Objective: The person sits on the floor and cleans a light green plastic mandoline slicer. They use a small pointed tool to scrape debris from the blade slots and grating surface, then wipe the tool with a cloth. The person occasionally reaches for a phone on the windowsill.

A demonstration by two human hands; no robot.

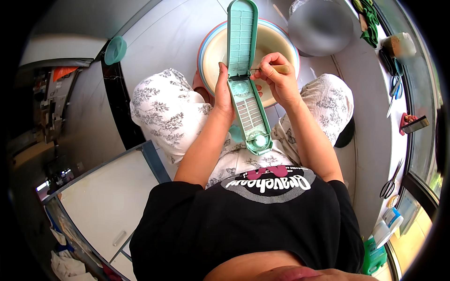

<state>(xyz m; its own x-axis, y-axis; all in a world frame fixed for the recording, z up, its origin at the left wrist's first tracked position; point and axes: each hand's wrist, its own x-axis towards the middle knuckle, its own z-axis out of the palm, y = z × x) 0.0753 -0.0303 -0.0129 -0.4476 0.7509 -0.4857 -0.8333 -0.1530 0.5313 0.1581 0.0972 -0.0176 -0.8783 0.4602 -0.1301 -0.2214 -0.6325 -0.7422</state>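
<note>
My left hand [224,93] grips the side of a long green hinged plastic case [242,42], thumb along its near edge. The case lies unfolded, with a ribbed upper half and a lower half that has slots and a round knob [260,140]. A dark strip [241,78] crosses it at the hinge. In my right hand [279,82] is a thin-shafted tool with a wooden handle [282,69], its shaft pointing at the hinge's right side. Whether the tip touches the plastic I cannot tell. Behind the case stands a cream basin [212,52] with a blue and red rim.
A small green bowl [115,50] is on the left. Back right is a round, blurred grey object [320,28]. Along the right ledge [381,137] lie blue-handled scissors [396,87], black scissors [388,186], and a green jug [374,258]. A white-topped cabinet [109,196] stands lower left.
</note>
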